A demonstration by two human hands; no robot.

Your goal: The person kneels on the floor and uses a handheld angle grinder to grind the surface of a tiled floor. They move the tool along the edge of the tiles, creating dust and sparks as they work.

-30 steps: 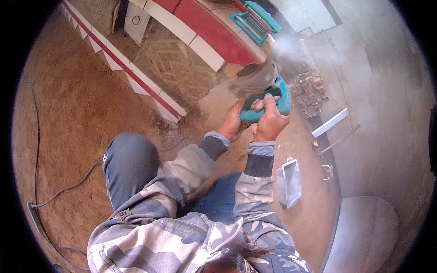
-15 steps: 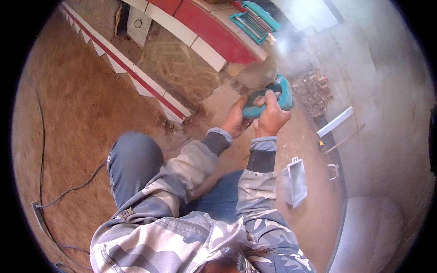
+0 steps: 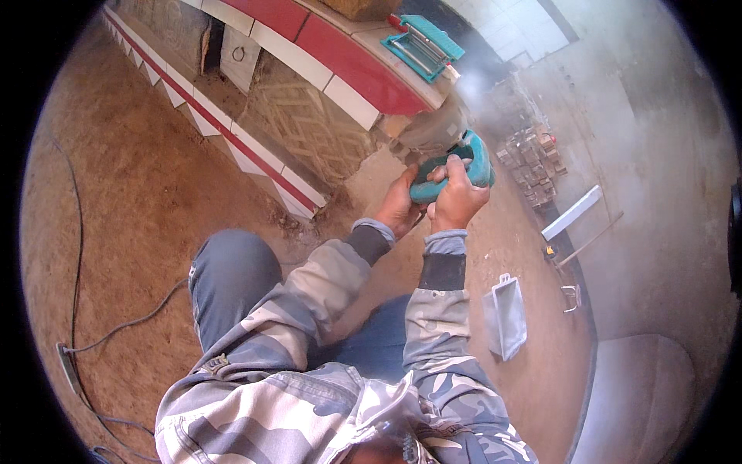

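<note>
Left hand [image 3: 398,203] and right hand [image 3: 460,203], side by side, both clasp the teal power tool [image 3: 481,161]! It slants up rightward, beyond the knuckles, far side near the tiled ledge [image 3: 359,69]; touching, I can't tell.

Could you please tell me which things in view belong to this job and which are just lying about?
Job: teal tool, left hand and right hand holding it, probably tiled ledge.

Seemingly lying about: white container, white strip, stick, stacked blocks.
</note>
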